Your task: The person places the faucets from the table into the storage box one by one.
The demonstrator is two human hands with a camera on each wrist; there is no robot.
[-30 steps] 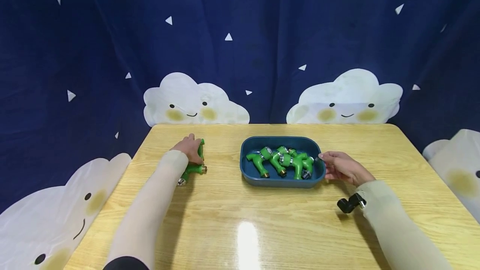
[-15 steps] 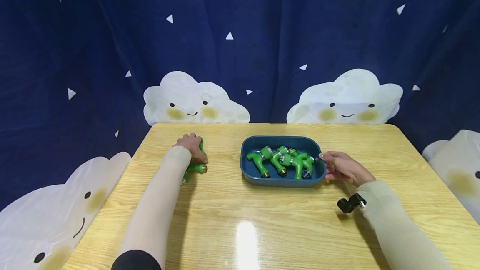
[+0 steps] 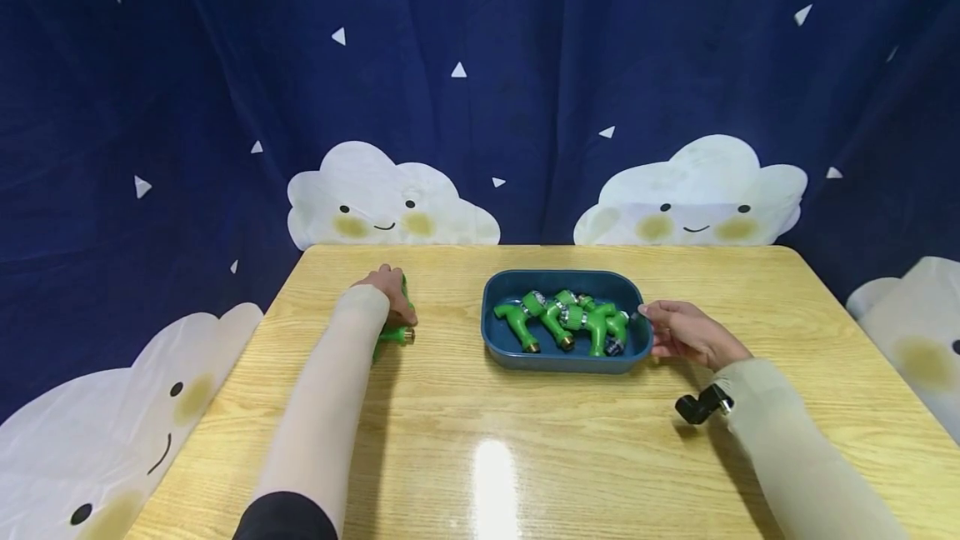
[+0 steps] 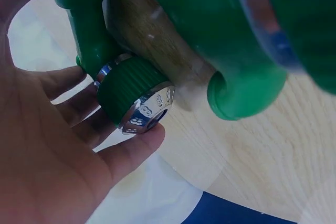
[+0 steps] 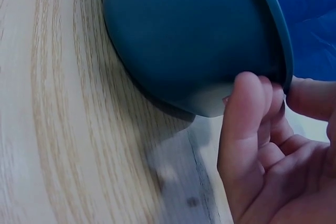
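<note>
My left hand (image 3: 390, 292) is at the far left of the table, its fingers round a green angle valve (image 4: 128, 87) with a ribbed knob and chrome cap. The left wrist view shows the fingertips against that knob. A second green valve (image 3: 393, 336) with a brass end lies nearer to me, partly under the forearm. My right hand (image 3: 686, 333) pinches the right rim of a dark blue tray (image 3: 566, 363), thumb inside and fingers outside along the wall. Several similar green valves (image 3: 592, 325) lie jumbled in the tray.
The wooden table (image 3: 592, 457) carries the tray just right of its middle. A dark blue curtain (image 3: 525, 90) with white clouds hangs behind the back edge. A small black device (image 3: 701, 404) sticks out from my right wrist.
My left hand has shifted slightly to the right and away from me over the valves, and its forearm now covers more of the nearer one. The right hand and tray stay put.
</note>
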